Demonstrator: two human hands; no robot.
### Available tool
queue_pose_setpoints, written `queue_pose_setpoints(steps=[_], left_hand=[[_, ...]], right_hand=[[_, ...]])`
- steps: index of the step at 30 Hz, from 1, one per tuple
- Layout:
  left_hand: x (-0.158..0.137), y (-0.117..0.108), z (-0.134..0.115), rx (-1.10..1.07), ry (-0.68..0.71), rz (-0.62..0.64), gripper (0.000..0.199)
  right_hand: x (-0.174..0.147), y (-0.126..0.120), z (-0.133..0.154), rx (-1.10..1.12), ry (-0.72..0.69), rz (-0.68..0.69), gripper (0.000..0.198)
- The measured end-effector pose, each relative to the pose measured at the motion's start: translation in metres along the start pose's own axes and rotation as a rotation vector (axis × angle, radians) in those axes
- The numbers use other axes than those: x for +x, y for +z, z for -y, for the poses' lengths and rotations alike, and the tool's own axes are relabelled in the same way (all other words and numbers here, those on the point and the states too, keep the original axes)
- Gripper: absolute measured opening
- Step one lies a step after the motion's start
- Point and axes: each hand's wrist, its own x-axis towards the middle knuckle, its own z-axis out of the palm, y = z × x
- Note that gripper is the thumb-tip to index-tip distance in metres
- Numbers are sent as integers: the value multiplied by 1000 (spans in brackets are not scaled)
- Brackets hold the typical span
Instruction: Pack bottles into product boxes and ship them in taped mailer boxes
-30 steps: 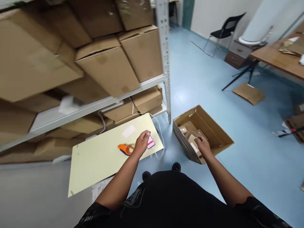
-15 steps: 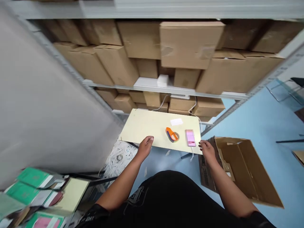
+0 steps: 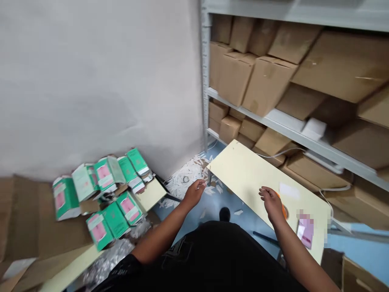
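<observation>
My left hand (image 3: 195, 193) hangs in the air over the floor, left of the cream table (image 3: 243, 166). Its fingers are loosely bent, and nothing shows in them. Above the table's front part, my right hand (image 3: 271, 203) has its fingers bent and a little apart, holding nothing. An orange tape dispenser (image 3: 285, 211) lies on the table, partly hidden behind that hand. Beyond it is a white slip of paper (image 3: 289, 190). A phone (image 3: 305, 231), partly pixelated, rests near the table's right end.
Several green-and-pink boxes (image 3: 114, 219) lie at left on a second cream surface (image 3: 153, 192), beside clear plastic wrap (image 3: 106, 263). Paper scraps (image 3: 184, 178) cover the floor by the wall. Shelves (image 3: 285, 126) of cardboard boxes stand behind. An open carton (image 3: 361, 275) is at lower right.
My view has swung left, bringing the green boxes further in and shifting the table rightward. My right hand has moved from the table's right edge to over the tape dispenser.
</observation>
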Motion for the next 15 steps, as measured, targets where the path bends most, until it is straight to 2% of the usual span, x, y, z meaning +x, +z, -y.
queue_pose_setpoints(steps=[4,9,12,15], left_hand=[[-4,-22,25,-37,-90,-181,44],[-22,-46,39,-53,-190,-447,46],[-37,-51,39,-78,-246,-610,44],[-58,-51,37,-111,-287,-730,42]], right_hand=[[50,51,28,-10,-27,183,42],[105,144,64,-72,-116,492,43],[116,201,84,-110,-171,688,44],[109,249,98,-138,-199,845,45]])
